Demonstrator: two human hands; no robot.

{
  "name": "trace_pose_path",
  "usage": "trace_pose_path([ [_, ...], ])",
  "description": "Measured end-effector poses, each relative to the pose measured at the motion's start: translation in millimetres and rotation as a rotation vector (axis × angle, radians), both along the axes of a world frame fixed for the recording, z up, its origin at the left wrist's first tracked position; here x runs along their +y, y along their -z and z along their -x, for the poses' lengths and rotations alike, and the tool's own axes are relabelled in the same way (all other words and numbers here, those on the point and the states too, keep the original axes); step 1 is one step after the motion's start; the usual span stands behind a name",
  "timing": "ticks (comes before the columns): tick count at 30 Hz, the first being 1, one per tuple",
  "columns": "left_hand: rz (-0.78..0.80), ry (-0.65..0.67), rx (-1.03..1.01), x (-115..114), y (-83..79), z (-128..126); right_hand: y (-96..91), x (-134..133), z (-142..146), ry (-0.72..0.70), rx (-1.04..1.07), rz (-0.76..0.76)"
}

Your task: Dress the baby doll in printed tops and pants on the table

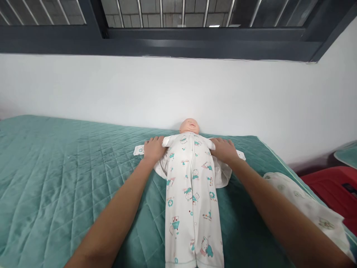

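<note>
Both arms are stretched out across the bed. The left hand (pixel 153 148) lies palm down on the left side of the romper (pixel 192 193), fingers flat and extended, closed on nothing. The right hand (pixel 224 149) mirrors it on the right, palm pressed on the cloth beside the doll's shoulder, fingers flat too, with no pinch that I can see.

Between the two hands lies the doll (pixel 189 125), on its back, its bare head at the far end close up by the white wall (pixel 251 96). The romper is white with teal and pink cartoon prints, and it runs from the neck toward the near edge with its legs flat and side by side. One sleeve end (pixel 138 150) pokes out just left of the left hand.

It all rests on a green quilted cover (pixel 69 167). At the near right edge lies another pale printed cloth (pixel 304 204), and beyond it is something red (pixel 329 186). High at the far side is a dark window frame (pixel 195 41) with bars behind it.
</note>
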State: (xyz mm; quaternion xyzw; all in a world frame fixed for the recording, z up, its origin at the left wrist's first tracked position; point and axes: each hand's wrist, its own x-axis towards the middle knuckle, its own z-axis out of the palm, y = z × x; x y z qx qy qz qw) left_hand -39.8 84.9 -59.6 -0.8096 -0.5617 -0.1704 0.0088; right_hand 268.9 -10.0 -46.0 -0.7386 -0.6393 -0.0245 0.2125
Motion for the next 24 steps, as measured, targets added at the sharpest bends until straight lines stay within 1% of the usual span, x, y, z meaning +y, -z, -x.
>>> trace_pose_path([
  [2,0.024,-0.008,-0.006,0.8,-0.6,4.7,0.1,-3.6,-14.5,-0.006,0.173,-0.061],
  [4,0.017,-0.007,-0.017,0.0,0.4,7.1,1.4,-7.3,-23.8,-0.008,0.254,-0.077],
  [6,-0.034,0.022,-0.037,-1.9,2.9,7.3,3.1,-10.4,-26.1,-0.011,0.216,-0.048],
  [9,-0.148,0.195,-0.041,-4.5,7.5,5.2,4.6,-13.5,-19.4,-0.013,0.155,-0.032],
  [11,-0.178,0.281,-0.032,-4.7,9.8,3.2,4.2,-14.0,-11.4,-0.001,0.041,-0.002],
  [12,-0.177,0.287,-0.029,-4.3,10.6,2.2,3.7,-13.5,-7.1,0.01,-0.046,0.023],
  [14,-0.166,0.254,-0.016,-3.4,11.2,0.3,2.1,-11.2,1.7,0.034,-0.237,0.084],
  [16,-0.161,0.215,0.009,-3.1,10.8,-1.4,0.5,-7.3,9.6,0.052,-0.353,0.133],
  [18,-0.165,0.181,0.032,-3.8,9.6,-2.7,-0.9,-3.1,15.0,0.067,-0.371,0.169],
  [20,-0.163,0.145,0.049,-4.9,7.6,-3.2,-2.2,0.3,16.0,0.076,-0.341,0.19],
  [24,-0.086,0.096,0.066,-3.0,1.9,-1.4,-5.2,2.7,1.1,0.045,-0.272,0.232],
])
